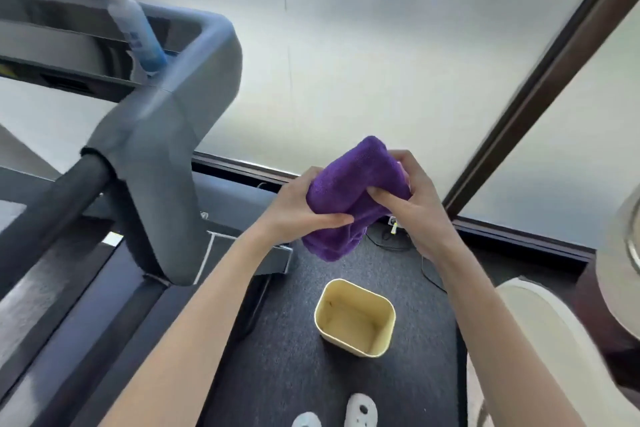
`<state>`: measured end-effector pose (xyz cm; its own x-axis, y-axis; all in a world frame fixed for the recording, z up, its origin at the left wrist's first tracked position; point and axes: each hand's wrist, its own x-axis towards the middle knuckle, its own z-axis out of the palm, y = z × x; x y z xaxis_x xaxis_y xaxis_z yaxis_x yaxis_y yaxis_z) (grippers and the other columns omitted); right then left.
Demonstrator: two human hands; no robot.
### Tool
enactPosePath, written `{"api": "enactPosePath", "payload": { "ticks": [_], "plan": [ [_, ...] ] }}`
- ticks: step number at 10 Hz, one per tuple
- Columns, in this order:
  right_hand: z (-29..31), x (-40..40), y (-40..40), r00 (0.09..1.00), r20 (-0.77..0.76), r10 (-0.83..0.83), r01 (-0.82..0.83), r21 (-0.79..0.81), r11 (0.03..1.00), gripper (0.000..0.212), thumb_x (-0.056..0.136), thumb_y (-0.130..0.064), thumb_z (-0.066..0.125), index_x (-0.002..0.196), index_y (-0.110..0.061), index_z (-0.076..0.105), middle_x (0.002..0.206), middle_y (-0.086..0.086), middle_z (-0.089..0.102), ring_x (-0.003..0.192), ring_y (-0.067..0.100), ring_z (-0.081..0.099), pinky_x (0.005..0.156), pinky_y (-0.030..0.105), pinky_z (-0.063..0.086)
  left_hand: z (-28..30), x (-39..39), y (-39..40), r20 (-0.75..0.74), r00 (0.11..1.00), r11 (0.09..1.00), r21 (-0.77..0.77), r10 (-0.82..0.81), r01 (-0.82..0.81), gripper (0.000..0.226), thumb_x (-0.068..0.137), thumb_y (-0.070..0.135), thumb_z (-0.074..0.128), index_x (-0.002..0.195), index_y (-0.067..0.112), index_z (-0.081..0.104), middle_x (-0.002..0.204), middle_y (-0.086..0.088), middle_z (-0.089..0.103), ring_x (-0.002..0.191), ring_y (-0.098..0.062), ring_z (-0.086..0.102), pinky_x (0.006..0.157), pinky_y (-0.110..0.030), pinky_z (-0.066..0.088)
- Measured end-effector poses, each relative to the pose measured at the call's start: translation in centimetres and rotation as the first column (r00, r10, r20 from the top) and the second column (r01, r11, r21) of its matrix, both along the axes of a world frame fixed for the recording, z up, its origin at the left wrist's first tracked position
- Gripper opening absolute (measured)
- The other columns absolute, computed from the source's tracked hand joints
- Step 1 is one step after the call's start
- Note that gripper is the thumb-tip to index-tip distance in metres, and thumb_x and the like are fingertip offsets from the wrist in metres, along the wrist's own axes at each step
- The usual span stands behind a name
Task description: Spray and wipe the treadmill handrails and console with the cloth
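Observation:
A purple cloth (pixel 356 194) is bunched between both hands, out in the air to the right of the treadmill. My left hand (pixel 298 208) grips its left side with the thumb across the front. My right hand (pixel 412 198) grips its right side, thumb pressed into the fabric. The grey treadmill console (pixel 204 55) is at the upper left, and its black padded handrail (pixel 59 204) runs down to the left. A blue and white spray bottle (pixel 138 35) stands tilted in the console's holder.
A small yellow bin (pixel 355 317) sits open on the dark carpet (pixel 287 357) directly below the cloth. A frosted window with a dark frame (pixel 526 87) fills the back. A white rounded object (pixel 540 322) is at the right. My shoes (pixel 360 411) show at the bottom.

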<state>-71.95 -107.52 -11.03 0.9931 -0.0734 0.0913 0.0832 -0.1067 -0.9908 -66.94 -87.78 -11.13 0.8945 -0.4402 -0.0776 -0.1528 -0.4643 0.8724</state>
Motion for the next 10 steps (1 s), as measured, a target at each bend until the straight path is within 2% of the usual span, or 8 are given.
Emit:
{"api": "enactPosePath", "payload": {
  "ticks": [2,3,4,5,7,8,9,10],
  "plan": [
    [-14.8,-4.4,-5.4,0.878,-0.397,-0.268,0.24,-0.12,0.963,0.029,0.085,-0.004,0.074,0.104,-0.017,0.056,0.097,0.013,0.07,0.093,0.028,0.067,0.088,0.041,0.055,-13.1,0.5,-7.1,-0.01,1.0,0.989,0.146,-0.022,0.024,0.06,0.06,0.011,0.088,0.113,0.015,0.06,0.108,-0.005,0.061,0.101,-0.016,0.056,0.093,-0.031,0.044],
    [-21.5,-5.6,-6.3,0.769,-0.546,-0.333,0.246,-0.228,0.942,0.033,0.083,-0.016,0.077,0.11,-0.01,0.059,0.096,0.002,0.071,0.094,0.022,0.067,0.082,0.028,0.05,-19.5,0.5,-9.4,-0.052,0.992,0.96,0.251,-0.114,0.124,0.052,0.065,0.008,0.08,0.113,0.015,0.06,0.111,-0.003,0.061,0.106,-0.02,0.056,0.095,-0.034,0.042],
    [-25.9,-5.1,-6.8,0.665,-0.627,-0.406,0.286,-0.289,0.914,0.031,0.083,-0.018,0.076,0.108,-0.007,0.06,0.093,0.001,0.066,0.096,0.023,0.063,0.07,0.019,0.036,-24.3,0.4,-11.1,-0.144,0.979,0.926,0.328,-0.147,0.188,0.046,0.072,0.005,0.07,0.114,0.017,0.061,0.113,-0.005,0.058,0.108,-0.022,0.055,0.092,-0.027,0.038],
    [-29.0,-4.2,-7.3,0.599,-0.667,-0.443,0.282,-0.342,0.896,0.031,0.085,-0.018,0.073,0.11,-0.005,0.06,0.101,0.007,0.067,0.104,0.026,0.06,0.071,0.021,0.032,-27.8,0.6,-11.9,-0.197,0.964,0.899,0.365,-0.179,0.242,0.044,0.075,0.006,0.069,0.117,0.015,0.061,0.114,-0.008,0.054,0.11,-0.026,0.052,0.095,-0.033,0.038],
    [-33.3,-3.5,-7.1,0.443,-0.775,-0.451,0.26,-0.371,0.892,0.047,0.088,-0.024,0.071,0.127,-0.004,0.054,0.125,0.016,0.063,0.121,0.031,0.054,0.093,0.032,0.04,-31.2,1.9,-12.4,-0.261,0.928,0.811,0.459,-0.267,0.362,0.059,0.08,0.012,0.072,0.135,0.018,0.052,0.129,-0.009,0.046,0.12,-0.029,0.048,0.102,-0.039,0.037],
    [-33.8,-3.4,-6.8,0.36,-0.834,-0.418,0.255,-0.343,0.904,0.059,0.09,-0.027,0.07,0.138,-0.007,0.043,0.134,0.017,0.055,0.124,0.032,0.053,0.094,0.037,0.045,-32.0,2.0,-12.6,-0.342,0.888,0.652,0.604,-0.308,0.459,0.065,0.086,0.029,0.068,0.145,0.029,0.04,0.142,-0.006,0.036,0.131,-0.03,0.038,0.104,-0.052,0.036],
    [-34.2,-3.4,-6.8,0.387,-0.821,-0.419,0.115,-0.408,0.906,0.055,0.095,-0.027,0.064,0.141,-0.007,0.041,0.14,0.018,0.051,0.131,0.032,0.047,0.105,0.036,0.038,-32.6,1.8,-12.7,-0.322,0.896,0.572,0.69,-0.306,0.443,0.054,0.093,0.039,0.055,0.144,0.032,0.038,0.142,-0.007,0.037,0.133,-0.03,0.032,0.104,-0.053,0.033],
    [-32.7,-2.4,-6.8,0.472,-0.752,-0.46,0.042,-0.502,0.864,0.046,0.1,-0.026,0.054,0.141,-0.009,0.045,0.143,0.016,0.048,0.134,0.033,0.042,0.108,0.037,0.034,-31.9,2.1,-12.8,-0.251,0.919,0.588,0.71,-0.305,0.389,0.05,0.097,0.043,0.045,0.145,0.033,0.036,0.145,-0.006,0.036,0.135,-0.03,0.03,0.106,-0.052,0.029]
  ]
}}
